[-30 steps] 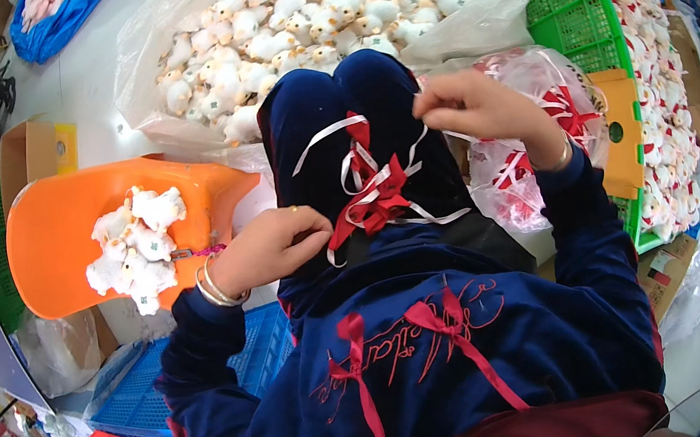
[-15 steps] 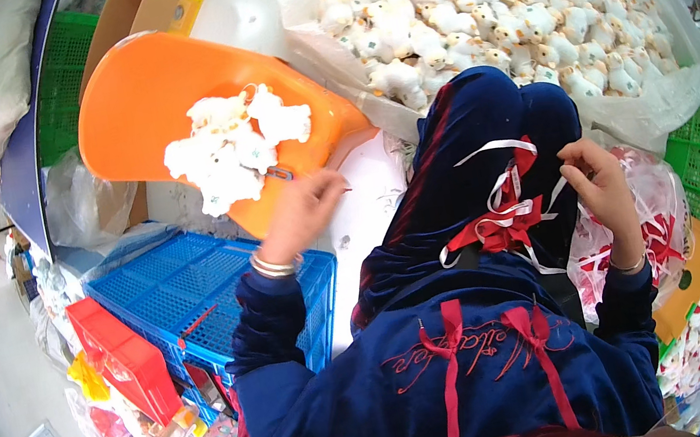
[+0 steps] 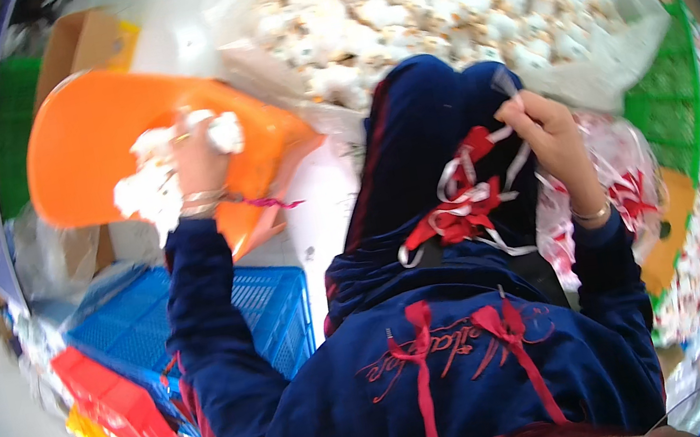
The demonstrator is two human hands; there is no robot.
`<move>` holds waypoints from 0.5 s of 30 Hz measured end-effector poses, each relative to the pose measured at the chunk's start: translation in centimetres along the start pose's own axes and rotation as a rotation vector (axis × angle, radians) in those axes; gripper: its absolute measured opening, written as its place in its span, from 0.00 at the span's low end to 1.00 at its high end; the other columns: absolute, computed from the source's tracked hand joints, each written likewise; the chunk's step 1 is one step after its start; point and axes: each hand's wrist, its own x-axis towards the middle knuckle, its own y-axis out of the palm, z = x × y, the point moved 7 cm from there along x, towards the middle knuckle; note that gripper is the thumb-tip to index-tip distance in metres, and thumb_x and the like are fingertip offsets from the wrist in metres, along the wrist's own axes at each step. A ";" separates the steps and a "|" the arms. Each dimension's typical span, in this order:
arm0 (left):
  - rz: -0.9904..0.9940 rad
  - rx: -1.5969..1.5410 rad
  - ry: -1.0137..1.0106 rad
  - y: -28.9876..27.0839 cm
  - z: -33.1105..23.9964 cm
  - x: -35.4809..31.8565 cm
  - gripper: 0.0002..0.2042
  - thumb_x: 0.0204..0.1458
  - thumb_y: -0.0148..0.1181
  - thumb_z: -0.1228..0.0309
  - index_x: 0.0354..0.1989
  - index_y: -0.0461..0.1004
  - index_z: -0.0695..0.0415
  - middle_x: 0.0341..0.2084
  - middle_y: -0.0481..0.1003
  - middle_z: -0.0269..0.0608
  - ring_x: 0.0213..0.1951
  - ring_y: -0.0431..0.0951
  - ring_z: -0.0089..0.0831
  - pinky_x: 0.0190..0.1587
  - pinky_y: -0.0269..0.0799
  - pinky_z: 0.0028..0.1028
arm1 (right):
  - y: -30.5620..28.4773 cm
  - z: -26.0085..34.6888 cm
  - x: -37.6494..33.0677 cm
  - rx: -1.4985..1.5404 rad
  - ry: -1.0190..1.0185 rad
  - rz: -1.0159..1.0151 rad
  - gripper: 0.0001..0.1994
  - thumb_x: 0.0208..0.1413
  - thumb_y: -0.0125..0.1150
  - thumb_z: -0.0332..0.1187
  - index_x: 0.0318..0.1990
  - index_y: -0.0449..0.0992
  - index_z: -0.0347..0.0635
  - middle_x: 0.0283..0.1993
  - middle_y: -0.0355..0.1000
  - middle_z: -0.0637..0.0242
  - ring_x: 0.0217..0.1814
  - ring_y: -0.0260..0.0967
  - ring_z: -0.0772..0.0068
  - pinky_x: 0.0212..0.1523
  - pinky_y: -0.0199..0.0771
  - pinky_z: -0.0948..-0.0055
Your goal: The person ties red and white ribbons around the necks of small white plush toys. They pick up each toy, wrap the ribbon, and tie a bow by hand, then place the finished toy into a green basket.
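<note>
My left hand (image 3: 202, 162) is over the pile of small white plush toys (image 3: 147, 184) on an orange plastic chair (image 3: 76, 126). Its fingers are blurred among the toys, so their grip cannot be made out. A pinkish-red strand (image 3: 272, 202) trails beside that wrist. Above my lap, my right hand (image 3: 553, 136) is closed in a pinch on a thin white ribbon, partly smeared by motion. Red fabric pieces with white ribbons (image 3: 457, 216) lie in a loose heap on my dark blue trousers (image 3: 408, 124), just left of the right hand.
A large clear bag (image 3: 622, 63) full of white plush toys stands ahead. By my right side are a plastic bag of red pieces (image 3: 631, 192) and a green crate (image 3: 671, 101). Blue (image 3: 277, 311) and red crates (image 3: 116, 405) stand at my left.
My left hand has moved forward and left, from beside the chair onto the plush toys. The right hand has lifted a little away from me, fingers now pinched. The whole view has shifted.
</note>
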 end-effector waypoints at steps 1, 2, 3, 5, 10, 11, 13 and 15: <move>-0.066 -0.091 0.015 -2.3 -1.9 0.5 0.25 0.43 0.69 0.76 0.55 0.75 0.54 0.66 0.64 0.58 0.65 0.67 0.55 0.63 0.69 0.44 | -0.7 0.2 -0.6 0.064 0.111 -0.051 0.11 0.66 0.60 0.33 0.38 0.82 0.34 0.28 0.72 0.73 0.31 0.67 0.82 0.34 0.66 0.77; -0.127 -0.300 -0.004 -4.4 -4.3 0.5 0.27 0.42 0.71 0.77 0.54 0.74 0.56 0.66 0.63 0.58 0.64 0.68 0.56 0.63 0.70 0.44 | -1.5 -0.2 -1.0 0.103 0.178 -0.080 0.12 0.66 0.60 0.34 0.39 0.83 0.34 0.27 0.72 0.73 0.30 0.67 0.83 0.33 0.65 0.79; -0.181 -0.494 -0.030 -7.2 -6.3 0.3 0.28 0.40 0.74 0.79 0.54 0.73 0.57 0.65 0.62 0.58 0.64 0.68 0.56 0.62 0.70 0.43 | -2.0 -1.3 -1.1 0.159 0.235 -0.107 0.13 0.67 0.59 0.36 0.40 0.83 0.34 0.26 0.72 0.74 0.29 0.67 0.85 0.32 0.65 0.80; -0.212 -0.546 0.071 -11.8 -13.5 -0.1 0.31 0.38 0.76 0.80 0.54 0.71 0.56 0.64 0.60 0.56 0.62 0.71 0.55 0.61 0.72 0.41 | -2.3 -3.7 -0.8 0.246 0.232 -0.143 0.13 0.67 0.60 0.36 0.40 0.84 0.34 0.25 0.71 0.75 0.28 0.67 0.85 0.31 0.64 0.82; -0.180 -1.114 0.370 -9.6 -25.6 -2.2 0.30 0.39 0.79 0.78 0.52 0.70 0.51 0.66 0.56 0.52 0.58 0.75 0.53 0.56 0.76 0.41 | -3.7 -6.0 -1.2 0.315 0.290 -0.128 0.11 0.68 0.60 0.35 0.42 0.82 0.34 0.28 0.72 0.75 0.28 0.66 0.86 0.30 0.63 0.83; -0.182 -1.092 0.395 -9.1 -27.3 -2.8 0.33 0.38 0.79 0.78 0.54 0.68 0.50 0.66 0.55 0.53 0.58 0.74 0.54 0.56 0.77 0.42 | -4.3 -6.8 -1.6 0.243 0.318 -0.177 0.10 0.67 0.61 0.34 0.43 0.82 0.35 0.29 0.72 0.74 0.28 0.66 0.86 0.30 0.64 0.82; -0.118 -1.161 0.398 -8.3 -29.5 -3.3 0.36 0.38 0.80 0.77 0.56 0.65 0.49 0.67 0.54 0.55 0.59 0.74 0.56 0.56 0.77 0.43 | -6.6 -5.8 -2.6 -0.076 0.081 -0.504 0.10 0.63 0.64 0.34 0.41 0.81 0.34 0.28 0.73 0.71 0.29 0.68 0.82 0.32 0.67 0.79; -0.078 -1.194 0.371 -6.7 -30.6 -3.9 0.35 0.39 0.81 0.77 0.54 0.63 0.48 0.67 0.54 0.55 0.56 0.76 0.47 0.57 0.76 0.38 | -7.2 -4.4 -3.7 -0.207 -0.028 -0.621 0.09 0.61 0.66 0.33 0.39 0.81 0.34 0.29 0.74 0.68 0.30 0.69 0.79 0.33 0.69 0.76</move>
